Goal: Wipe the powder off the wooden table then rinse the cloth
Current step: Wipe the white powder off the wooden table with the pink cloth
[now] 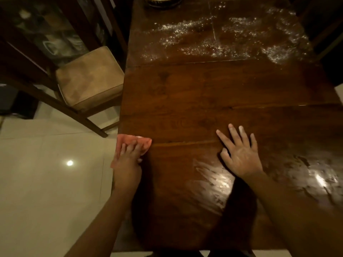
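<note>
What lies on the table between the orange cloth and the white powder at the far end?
Nothing: in the head view only bare brown wooden table separates the orange cloth from the white powder.

One view is supplied, from a wide-angle camera worn on the person's head. It faces forward and steeply down along the length of the dark brown, glossy wooden table (222, 93), whose near end lies at the bottom of the frame and whose far part, dusted with scattered white powder (213, 39), reaches the top edge. The camera sits close: both forearms enter from the bottom, with the left hand (128, 162) and right hand (241, 156) in the lower half. The left margin takes in the pale glossy tiled floor (46, 182) and a dark wooden chair with a tan cushioned seat (89, 78).
</note>
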